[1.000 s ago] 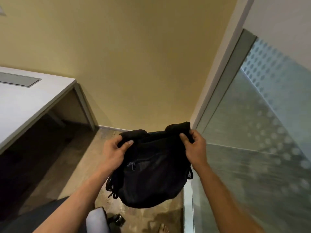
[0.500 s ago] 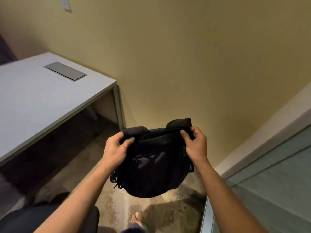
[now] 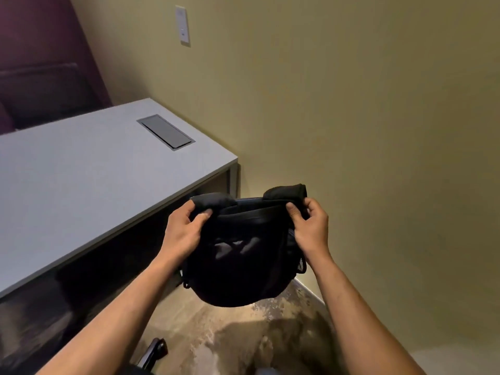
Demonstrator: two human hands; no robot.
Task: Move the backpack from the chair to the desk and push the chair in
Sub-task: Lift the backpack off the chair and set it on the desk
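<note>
A black backpack (image 3: pixel 240 263) hangs in the air in front of me, held up by its two padded shoulder straps. My left hand (image 3: pixel 184 231) grips the left strap and my right hand (image 3: pixel 311 228) grips the right strap. The bag hangs just right of the corner of the grey desk (image 3: pixel 81 185), slightly below the desktop level. Only a dark piece of the chair (image 3: pixel 154 353) shows at the bottom edge, under my left forearm.
A grey cable hatch (image 3: pixel 165 132) is set into the desktop near the wall. The yellow wall (image 3: pixel 351 104) stands close behind the bag, with a white switch plate (image 3: pixel 183 25) high up. Dark space lies under the desk, mottled floor (image 3: pixel 243 334) below.
The view has swung left, so the desk now fills the left side and the glass partition has left the frame. Both hands still hold the backpack, now closer to the desk corner.
</note>
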